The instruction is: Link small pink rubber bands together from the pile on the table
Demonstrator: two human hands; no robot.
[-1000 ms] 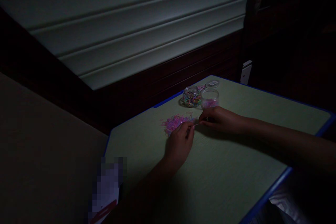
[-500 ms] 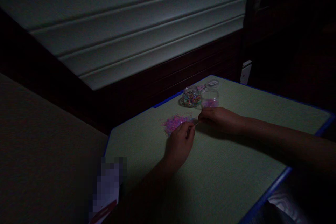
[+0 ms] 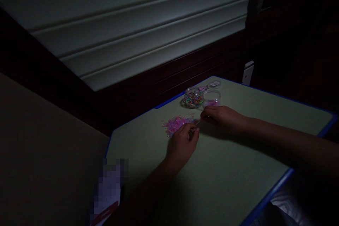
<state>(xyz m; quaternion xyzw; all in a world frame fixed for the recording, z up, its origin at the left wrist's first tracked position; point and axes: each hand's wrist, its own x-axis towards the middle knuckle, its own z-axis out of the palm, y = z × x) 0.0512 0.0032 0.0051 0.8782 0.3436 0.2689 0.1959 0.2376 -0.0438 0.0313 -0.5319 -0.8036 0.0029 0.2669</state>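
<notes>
A small, thin light strand (image 3: 197,122) spans the short gap between my two hands; it is too dark to tell exactly what it is. My left hand (image 3: 184,142) pinches its near end, beside a loose pile of pink and purple small bands (image 3: 174,124). The fingertips of my right hand (image 3: 221,117) are closed on the other end, just in front of a clear round jar (image 3: 212,96) with pink bits inside. Left of that jar stands another clear container (image 3: 193,98) holding multicoloured rings.
The pale green table (image 3: 225,169) has a blue edge. Near its far corner lies a clear round lid (image 3: 214,84) with a white label. A ribbed pale panel (image 3: 148,24) rises behind the table, and a white object (image 3: 248,72) stands beyond the edge.
My left thumb has moved slightly away from the left fingers, to the right. My right hand has shifted up a little. The pile and containers look unchanged.
</notes>
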